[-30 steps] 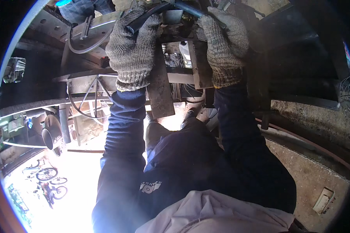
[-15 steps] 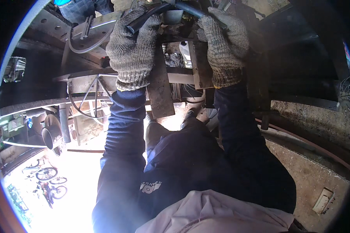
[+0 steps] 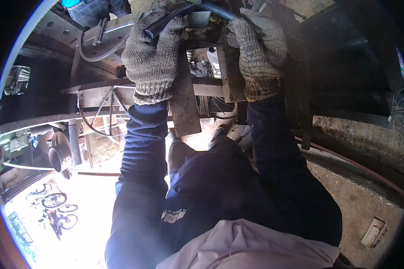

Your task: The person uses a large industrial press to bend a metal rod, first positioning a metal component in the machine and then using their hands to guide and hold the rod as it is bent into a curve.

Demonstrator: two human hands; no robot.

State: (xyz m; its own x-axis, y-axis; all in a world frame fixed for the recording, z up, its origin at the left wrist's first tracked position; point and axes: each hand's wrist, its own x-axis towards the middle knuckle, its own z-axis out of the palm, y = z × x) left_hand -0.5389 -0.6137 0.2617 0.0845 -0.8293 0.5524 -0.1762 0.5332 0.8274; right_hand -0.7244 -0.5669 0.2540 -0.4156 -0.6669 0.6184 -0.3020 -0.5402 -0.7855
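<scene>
Both my hands wear grey knitted gloves and reach to the top of the view. My left hand point(image 3: 151, 60) is closed around a dark round tube point(image 3: 169, 21), whose open end points back toward me between thumb and fingers. My right hand point(image 3: 261, 58) grips a second dark tube length point(image 3: 217, 10) that slants up to the middle. The two lengths come close together at the top edge; I cannot tell whether they are one bent piece. Between them, a small grey metal block point(image 3: 199, 19) sits on the dark workbench frame.
Two flat metal bars point(image 3: 185, 112) point(image 3: 232, 74) jut toward me below my hands. A curved metal rod point(image 3: 101, 57) and a round spoked frame point(image 3: 104, 110) are at left. Bicycles point(image 3: 54, 200) stand on the bright ground. Another person's dark trousers point(image 3: 92, 13) show at top left.
My left hand and the tube in it have shifted very slightly left. My right hand looks unmoved, its grip the same.
</scene>
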